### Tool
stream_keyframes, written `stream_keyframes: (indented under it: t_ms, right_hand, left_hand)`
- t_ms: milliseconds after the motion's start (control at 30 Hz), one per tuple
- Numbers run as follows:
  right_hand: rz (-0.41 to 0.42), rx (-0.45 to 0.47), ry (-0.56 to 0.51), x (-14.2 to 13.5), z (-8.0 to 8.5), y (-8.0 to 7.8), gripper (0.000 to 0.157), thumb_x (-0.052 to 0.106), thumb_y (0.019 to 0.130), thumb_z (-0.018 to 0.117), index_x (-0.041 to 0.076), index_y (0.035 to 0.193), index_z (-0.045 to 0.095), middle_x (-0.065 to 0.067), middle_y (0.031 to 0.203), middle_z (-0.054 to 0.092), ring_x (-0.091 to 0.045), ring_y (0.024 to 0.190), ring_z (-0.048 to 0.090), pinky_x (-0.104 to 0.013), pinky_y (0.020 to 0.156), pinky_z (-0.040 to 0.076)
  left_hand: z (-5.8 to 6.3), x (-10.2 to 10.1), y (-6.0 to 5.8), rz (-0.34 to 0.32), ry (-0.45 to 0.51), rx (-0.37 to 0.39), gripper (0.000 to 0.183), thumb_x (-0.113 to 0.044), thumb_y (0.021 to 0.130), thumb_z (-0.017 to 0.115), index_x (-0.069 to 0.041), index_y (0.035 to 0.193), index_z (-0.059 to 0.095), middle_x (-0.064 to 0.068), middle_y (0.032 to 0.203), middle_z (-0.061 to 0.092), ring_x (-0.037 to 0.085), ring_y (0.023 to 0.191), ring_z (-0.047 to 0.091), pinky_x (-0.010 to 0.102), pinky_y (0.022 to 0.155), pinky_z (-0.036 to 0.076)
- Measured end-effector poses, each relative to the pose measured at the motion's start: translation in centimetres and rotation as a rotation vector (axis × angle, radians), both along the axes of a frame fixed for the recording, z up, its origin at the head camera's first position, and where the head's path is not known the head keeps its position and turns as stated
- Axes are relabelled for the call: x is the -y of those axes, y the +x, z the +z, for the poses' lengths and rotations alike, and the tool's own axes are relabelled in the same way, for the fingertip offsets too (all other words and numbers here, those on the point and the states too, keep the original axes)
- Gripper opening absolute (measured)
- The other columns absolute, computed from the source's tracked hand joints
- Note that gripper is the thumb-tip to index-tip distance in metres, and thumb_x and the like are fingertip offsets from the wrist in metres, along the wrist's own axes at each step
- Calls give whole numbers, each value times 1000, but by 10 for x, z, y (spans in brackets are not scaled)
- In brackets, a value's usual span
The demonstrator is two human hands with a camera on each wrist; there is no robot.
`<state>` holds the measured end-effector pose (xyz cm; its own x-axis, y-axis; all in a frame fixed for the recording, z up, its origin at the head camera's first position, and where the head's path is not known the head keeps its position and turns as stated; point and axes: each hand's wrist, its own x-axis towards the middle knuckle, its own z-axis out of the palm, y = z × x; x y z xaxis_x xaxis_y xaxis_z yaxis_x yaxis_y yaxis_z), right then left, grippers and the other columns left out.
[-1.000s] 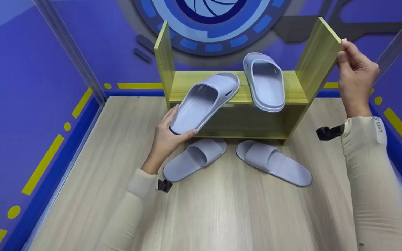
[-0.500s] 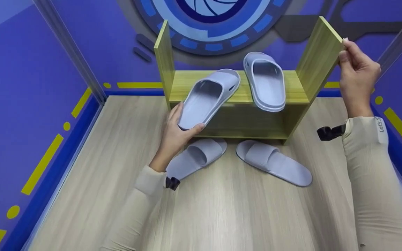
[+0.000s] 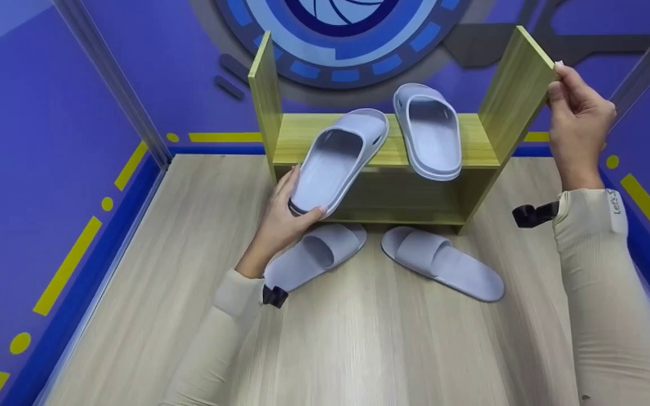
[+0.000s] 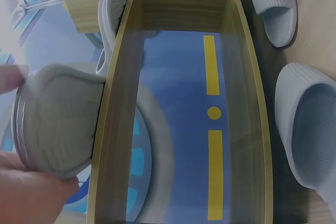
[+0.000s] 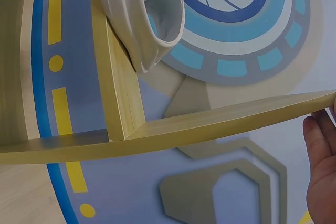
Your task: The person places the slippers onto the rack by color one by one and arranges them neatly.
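In the head view my left hand point(image 3: 282, 225) grips the heel of a pale grey slipper point(image 3: 330, 163), thumb on one side and fingers on the other. Its toe points away to the right over the left half of the upper shelf of a small wooden shoe rack point(image 3: 297, 149), and the heel juts out past the front edge. The left wrist view shows the sole point(image 4: 58, 121) from below, against the board. A matching slipper point(image 3: 432, 144) rests on the shelf to the right, heel overhanging. My right hand point(image 3: 579, 127) pinches the front edge of the rack's right side panel point(image 3: 514, 96).
Two grey ribbed slides lie on the wood-patterned floor before the rack, a left one point(image 3: 302, 259) partly behind my left wrist and a right one point(image 3: 449, 268). The rack's lower compartment point(image 3: 398, 197) opens forward. Blue printed walls point(image 3: 31, 141) enclose the sides and back.
My left hand has carried its slipper a little right and farther onto the shelf, with the heel dipping slightly in the last half second. My right hand has stayed on the panel.
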<state>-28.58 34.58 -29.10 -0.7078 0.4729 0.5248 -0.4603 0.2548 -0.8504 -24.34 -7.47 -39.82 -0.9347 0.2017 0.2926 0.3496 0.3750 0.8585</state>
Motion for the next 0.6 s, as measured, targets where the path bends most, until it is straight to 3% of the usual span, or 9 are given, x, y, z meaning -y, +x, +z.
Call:
stream_keyframes:
  t_ms: [267, 600]
  right_hand:
    - [-10, -2, 14, 0, 0, -1, 30, 10, 86, 67, 10, 116, 70, -5, 119, 69, -7, 100, 68, -14, 84, 52]
    - [24, -15, -42, 0, 0, -1, 30, 8, 85, 67, 8, 116, 71, -7, 121, 67, -8, 103, 67, -16, 87, 52]
  left_hand:
    - [-3, 7, 3, -72, -2, -26, 90, -21, 78, 75, -2, 151, 26, 18, 158, 22, 32, 146, 20, 51, 117, 20]
    - [-3, -4, 2, -33, 29, -15, 92, -23, 76, 80, -2, 150, 29, 17, 156, 28, 29, 144, 27, 47, 117, 24]
